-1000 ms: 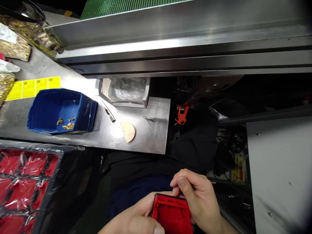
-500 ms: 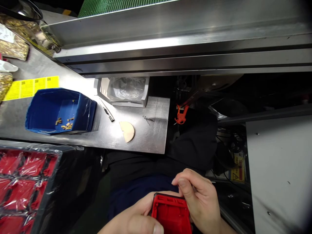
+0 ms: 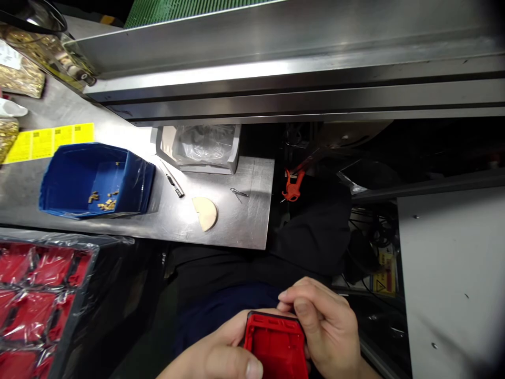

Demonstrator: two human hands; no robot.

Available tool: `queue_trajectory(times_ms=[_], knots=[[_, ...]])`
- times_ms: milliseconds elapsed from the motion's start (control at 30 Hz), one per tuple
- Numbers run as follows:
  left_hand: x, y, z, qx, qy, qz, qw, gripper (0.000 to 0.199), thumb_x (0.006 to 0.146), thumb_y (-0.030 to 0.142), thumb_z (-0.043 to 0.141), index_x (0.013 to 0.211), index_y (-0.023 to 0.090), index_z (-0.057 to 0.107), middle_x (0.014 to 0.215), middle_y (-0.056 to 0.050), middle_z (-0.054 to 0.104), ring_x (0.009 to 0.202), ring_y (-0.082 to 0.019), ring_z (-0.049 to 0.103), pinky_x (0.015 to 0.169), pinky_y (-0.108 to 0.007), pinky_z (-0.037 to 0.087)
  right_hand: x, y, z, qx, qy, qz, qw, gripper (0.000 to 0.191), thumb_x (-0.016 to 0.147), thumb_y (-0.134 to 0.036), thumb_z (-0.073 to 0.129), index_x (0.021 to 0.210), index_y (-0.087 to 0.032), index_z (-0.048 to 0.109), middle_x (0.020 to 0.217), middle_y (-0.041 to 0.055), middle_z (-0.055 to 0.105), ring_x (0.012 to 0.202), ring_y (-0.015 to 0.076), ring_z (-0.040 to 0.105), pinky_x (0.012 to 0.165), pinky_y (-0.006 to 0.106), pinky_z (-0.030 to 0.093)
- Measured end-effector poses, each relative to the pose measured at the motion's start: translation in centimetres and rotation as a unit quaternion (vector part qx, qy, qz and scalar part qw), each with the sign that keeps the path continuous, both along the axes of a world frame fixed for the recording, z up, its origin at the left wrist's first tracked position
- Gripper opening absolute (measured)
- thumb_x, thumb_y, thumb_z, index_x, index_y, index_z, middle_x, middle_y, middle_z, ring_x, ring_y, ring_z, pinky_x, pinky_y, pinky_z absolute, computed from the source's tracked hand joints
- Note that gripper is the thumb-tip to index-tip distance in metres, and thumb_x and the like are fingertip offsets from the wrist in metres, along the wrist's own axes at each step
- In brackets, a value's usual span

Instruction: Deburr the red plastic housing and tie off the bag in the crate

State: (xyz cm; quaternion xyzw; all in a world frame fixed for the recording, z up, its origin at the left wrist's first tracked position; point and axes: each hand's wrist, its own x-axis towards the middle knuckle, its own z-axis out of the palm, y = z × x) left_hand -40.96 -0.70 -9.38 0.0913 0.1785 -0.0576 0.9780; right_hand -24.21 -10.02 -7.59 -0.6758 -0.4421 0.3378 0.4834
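Low in the view, my left hand (image 3: 221, 350) grips a red plastic housing (image 3: 276, 347) with a black rim, its hollow side turned up. The thumb lies along the near left edge and the fingers go underneath. My right hand (image 3: 325, 326) is at the housing's right side, fingers curled and thumb bent against them by the top right corner. Whatever those fingertips may pinch is hidden. The lower end of the housing is cut off by the frame.
On the steel table (image 3: 252, 226) are a blue bin (image 3: 138, 181) with small brass parts, a grey bin (image 3: 232, 158), a pen-like tool (image 3: 171, 179) and a tan half-disc (image 3: 207, 213). An orange tool (image 3: 294, 185) hangs beyond the table edge. A crate (image 3: 94, 263) holds wrapped red parts.
My right hand has shifted slightly down and right, its thumb and fingertips closer together. The housing stays in my left hand, nearly still.
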Motion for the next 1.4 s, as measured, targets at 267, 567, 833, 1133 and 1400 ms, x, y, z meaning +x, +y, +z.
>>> queue_trajectory(times_ms=[267,567,833,1133,1400], knots=[[-1.0,-0.5,-0.3,0.005,0.003,-0.020,1.000,0.086,0.066,0.047,0.091,0.140,0.016,0.060,0.126,-0.016,0.071,0.115,-0.032,0.068,0.100,-0.038,0.049,1.4,-2.4,-1.3,0.042,-0.055,-0.088,0.994,0.022,0.100,-0.013,0.049,0.088,-0.022,0.066,0.072,0.0004,0.060,0.068,0.0146,0.056,0.061,0.029,0.044],[-0.2,1.9,1.3,0.846,0.044,-0.002,0.531,0.100,0.084,0.033,0.082,0.163,0.016,0.023,0.145,-0.018,0.060,0.128,-0.037,0.056,0.108,-0.052,0.043,3.8,-1.9,-1.1,-0.151,-0.003,-0.191,0.970,0.022,0.094,-0.043,0.070,0.103,-0.022,0.073,0.062,-0.0012,0.064,0.057,0.0148,0.062,0.059,0.025,0.053],[-0.2,1.9,0.1,0.914,0.072,-0.022,0.398,0.097,0.095,0.030,0.068,0.163,0.002,0.004,0.145,-0.018,0.061,0.126,-0.032,0.054,0.108,-0.047,0.036,3.4,-1.4,0.1,-0.217,0.059,-0.015,0.974,0.039,0.099,-0.049,0.059,0.132,-0.029,0.060,0.091,0.0010,0.068,0.071,0.0140,0.065,0.065,0.022,0.056],[0.0,1.9,-1.0,0.947,0.074,-0.019,0.311,0.064,0.100,0.020,0.056,0.155,-0.002,0.033,0.139,-0.017,0.067,0.120,-0.034,0.058,0.102,-0.049,0.037,0.8,1.0,-1.0,-0.183,-0.056,-0.069,0.979,0.041,0.098,-0.034,0.060,0.138,-0.035,0.053,0.136,0.0037,0.060,0.123,0.0210,0.061,0.105,0.038,0.053],[-0.9,1.9,-1.8,0.923,0.093,-0.041,0.371,0.103,0.089,0.015,0.064,0.163,0.002,-0.006,0.147,-0.021,0.059,0.122,-0.037,0.056,0.103,-0.052,0.039,5.3,0.8,-1.7,-0.139,-0.118,-0.179,0.967,0.042,0.098,-0.038,0.061,0.139,-0.032,0.056,0.125,0.0060,0.060,0.108,0.0209,0.062,0.094,0.037,0.053]])
